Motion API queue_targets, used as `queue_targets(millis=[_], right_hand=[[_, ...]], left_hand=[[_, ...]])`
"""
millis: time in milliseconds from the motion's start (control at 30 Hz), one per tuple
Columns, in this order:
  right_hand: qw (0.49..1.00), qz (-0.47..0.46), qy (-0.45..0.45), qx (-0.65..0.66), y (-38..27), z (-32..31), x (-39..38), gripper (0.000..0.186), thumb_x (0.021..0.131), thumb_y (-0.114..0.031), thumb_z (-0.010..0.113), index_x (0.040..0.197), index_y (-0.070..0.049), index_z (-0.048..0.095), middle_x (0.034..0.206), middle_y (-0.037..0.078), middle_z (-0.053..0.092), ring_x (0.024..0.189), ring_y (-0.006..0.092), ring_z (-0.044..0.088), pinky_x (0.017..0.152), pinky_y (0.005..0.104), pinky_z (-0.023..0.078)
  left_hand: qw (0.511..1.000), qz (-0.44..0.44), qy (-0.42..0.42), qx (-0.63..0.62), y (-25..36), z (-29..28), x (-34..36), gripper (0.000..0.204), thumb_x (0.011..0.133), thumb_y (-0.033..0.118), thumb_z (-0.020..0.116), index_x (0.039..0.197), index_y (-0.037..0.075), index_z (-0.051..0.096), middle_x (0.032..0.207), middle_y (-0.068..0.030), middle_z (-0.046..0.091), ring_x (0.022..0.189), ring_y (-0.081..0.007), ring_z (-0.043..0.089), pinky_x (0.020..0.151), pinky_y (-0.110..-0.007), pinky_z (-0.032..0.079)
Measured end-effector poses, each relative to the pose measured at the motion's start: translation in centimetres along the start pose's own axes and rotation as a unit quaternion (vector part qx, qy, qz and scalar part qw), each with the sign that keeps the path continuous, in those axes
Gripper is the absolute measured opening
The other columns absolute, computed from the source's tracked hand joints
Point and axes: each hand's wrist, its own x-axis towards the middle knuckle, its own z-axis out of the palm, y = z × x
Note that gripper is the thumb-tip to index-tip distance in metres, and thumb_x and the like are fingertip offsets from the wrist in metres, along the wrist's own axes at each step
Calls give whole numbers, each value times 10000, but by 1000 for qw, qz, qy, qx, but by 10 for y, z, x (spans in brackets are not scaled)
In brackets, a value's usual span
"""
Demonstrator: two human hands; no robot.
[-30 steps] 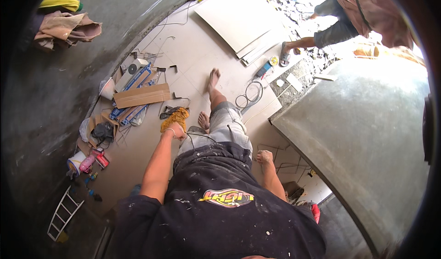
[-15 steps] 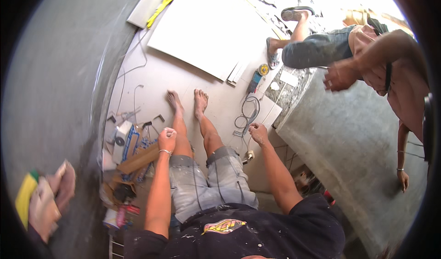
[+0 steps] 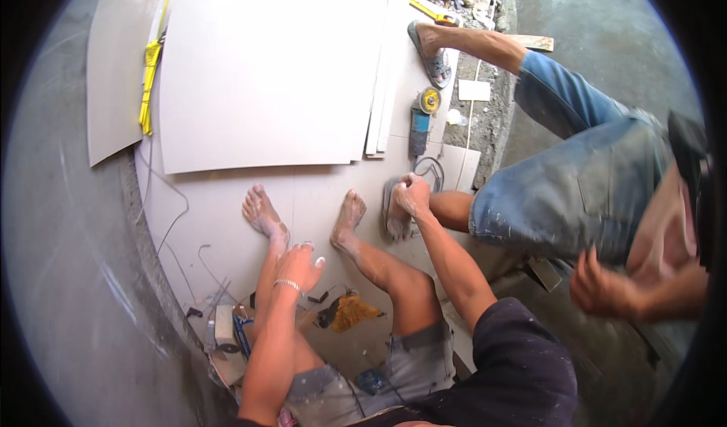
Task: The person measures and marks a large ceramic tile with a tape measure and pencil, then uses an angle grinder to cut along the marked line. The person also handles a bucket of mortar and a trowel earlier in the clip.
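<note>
On my remote feed, the white boards lie flat, likely for steadiness, the grinder right of them; nearer than their front edge, the left hand hangs relaxed, fingers unclenched, the right hand curled, contents unclear.

The big white board runs off the far edge, and its far part is too bright to make out. The gray board on the left is cut off there too. The right hand covers part of the other worker's near foot, which looks fuzzy (the hand is curled in, so I can't tell if it holds anything). The left hand hides some of the left shin. The other worker's hand is blurry, and the right edge cuts off that worker's pink shirt.
</note>
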Motion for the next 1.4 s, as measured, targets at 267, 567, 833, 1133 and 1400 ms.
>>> queue_targets(millis=[267,567,833,1133,1400], right_hand=[[836,339,406,150,102,54,203,206,870,-69,607,995,-33,767,1015,214,779,968,417,751,904,460,579],[991,94,85,51,233,57,253,213,719,-194,897,862,-70,799,846,110,782,818,255,766,771,361,599],[976,40,201,67,238,84,234,174,839,-179,817,957,-53,797,918,167,772,856,301,742,798,378,586],[930,65,173,317,195,13,221,199,808,-192,818,893,-18,772,826,160,764,748,252,746,742,373,593],[994,3,-108,25,125,42,183,250,784,-246,839,857,-12,794,771,152,759,720,257,744,731,387,586]], left_hand=[[988,117,58,87,66,-97,4,526,973,308,690,1363,-33,598,1182,-224,656,1072,-402,635,952,-490,485],[960,109,84,244,102,-129,43,608,931,308,734,1438,23,556,1196,-200,648,1075,-412,614,958,-482,496],[882,249,122,380,99,-114,46,663,940,401,729,1484,69,547,1226,-157,650,1080,-375,635,876,-450,548],[862,257,122,420,91,-86,18,684,946,428,722,1496,63,542,1241,-149,662,1120,-346,639,901,-423,534],[864,168,150,450,95,-72,10,680,936,470,729,1490,110,572,1282,-88,690,1034,-297,701,777,-403,581]])
